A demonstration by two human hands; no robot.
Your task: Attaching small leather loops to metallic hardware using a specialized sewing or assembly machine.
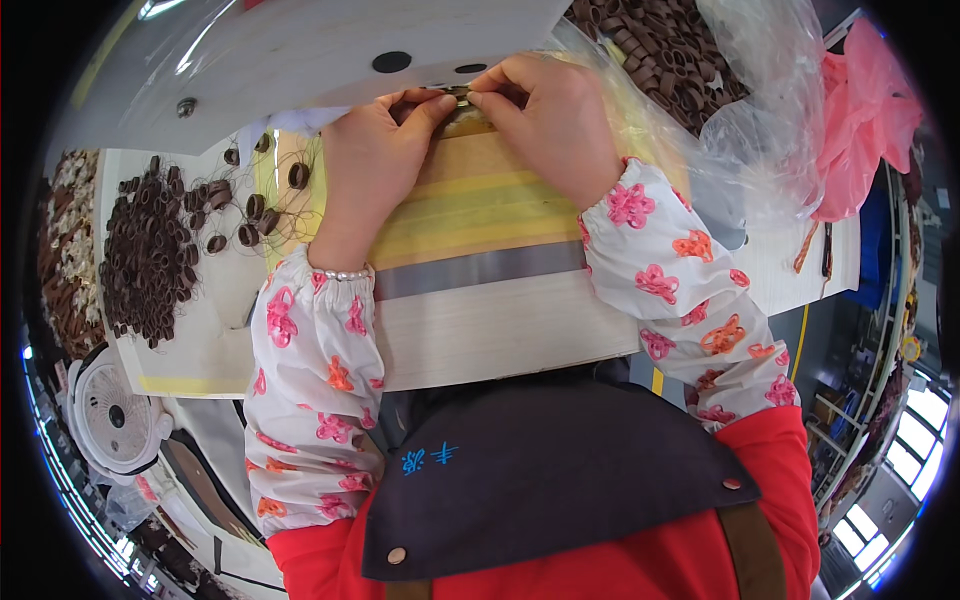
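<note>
Under the white machine body, my left hand and my right hand meet with thumbs and fingers pinched together. Between the fingertips is a small piece, mostly covered by the fingers and too small to make out. Metal machine parts show right beside the fingertips. Below them lies a work surface banded with yellow tape and a grey strip. Left of my left hand, several brown loops with loose threads lie scattered, beside a dense heap of brown loops.
A clear plastic bag with many brown bands sits at the far right, next to a pink plastic bag. Two slim tools lie near the right table edge. A white round fan stands low at the left.
</note>
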